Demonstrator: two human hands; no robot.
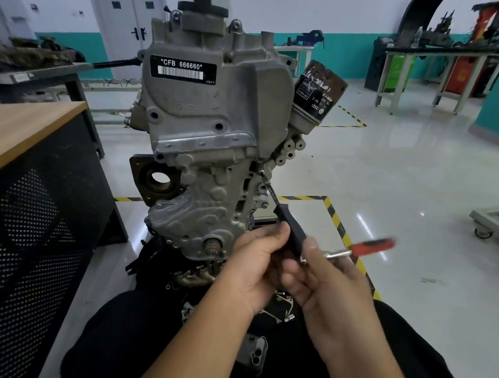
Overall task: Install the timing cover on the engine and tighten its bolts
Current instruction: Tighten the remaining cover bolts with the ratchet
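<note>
Two hands hold one tool against the grey metal engine.

The grey metal timing cover (214,129) sits on the front of the engine (199,183), above and left of the hands. The left hand (252,269) grips the black tool shaft (290,227). The right hand (324,286) pinches its red-handled bar (368,246). The tip touches one small bolt (261,173) on the cover's right edge. One black oil filter (319,87) sticks out at the upper right.

"*CFB 666660*" on timing cover (206,116) label (182,69)
</note>
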